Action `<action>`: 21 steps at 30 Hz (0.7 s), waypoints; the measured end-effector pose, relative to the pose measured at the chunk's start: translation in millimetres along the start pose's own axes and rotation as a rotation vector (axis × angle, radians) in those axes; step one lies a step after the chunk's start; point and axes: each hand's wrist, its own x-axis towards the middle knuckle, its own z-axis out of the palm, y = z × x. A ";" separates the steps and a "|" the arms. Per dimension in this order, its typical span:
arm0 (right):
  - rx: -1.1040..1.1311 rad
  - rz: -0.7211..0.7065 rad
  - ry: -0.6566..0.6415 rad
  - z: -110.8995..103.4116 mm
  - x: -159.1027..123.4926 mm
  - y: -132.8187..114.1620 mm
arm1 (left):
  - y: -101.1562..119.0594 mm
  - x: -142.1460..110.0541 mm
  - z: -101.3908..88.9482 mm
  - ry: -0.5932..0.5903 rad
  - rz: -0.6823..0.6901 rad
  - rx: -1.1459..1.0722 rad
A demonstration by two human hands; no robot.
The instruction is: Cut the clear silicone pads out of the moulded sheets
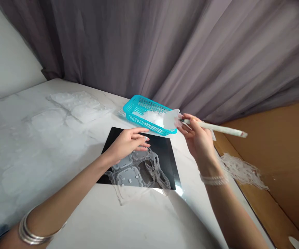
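Observation:
My right hand (197, 138) is closed around a slim white pen-like tool (222, 129), whose far end points right. At its fingertips is a thin white plastic piece (170, 119), held over the right end of a turquoise basket (151, 123). More white pieces (153, 117) lie inside the basket. My left hand (131, 141) is open, fingers stretched to the right, above a black mat (165, 147). Beneath it on the mat lies a clear moulded plastic sheet (130, 176) with cut outlines and loose strips (158, 171). The tool's tip is mostly hidden by my fingers.
Stacked clear plastic sheets (79, 105) lie at the left on the white marbled table (68, 145). A heap of plastic offcuts (242, 169) sits to the right, at a brown cardboard box (281, 148). A grey curtain (128, 45) hangs behind the basket.

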 end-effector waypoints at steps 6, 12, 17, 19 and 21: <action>-0.695 -0.261 -0.189 11.4 59.2 29.8 | -16.9 11.3 -14.8 0.049 0.073 0.247; -0.559 -0.005 -0.204 -14.5 -24.7 31.2 | -17.3 14.2 -26.2 0.103 0.284 0.721; -0.531 0.224 -0.252 16.5 -96.0 20.0 | -18.7 -20.6 -34.1 -0.064 0.312 1.076; -0.428 0.243 -0.228 44.0 -106.9 24.8 | -26.4 -39.5 -40.7 -0.193 0.370 1.219; -0.331 0.201 -0.192 69.8 -109.6 36.7 | -37.3 -53.9 -47.8 -0.251 0.439 1.320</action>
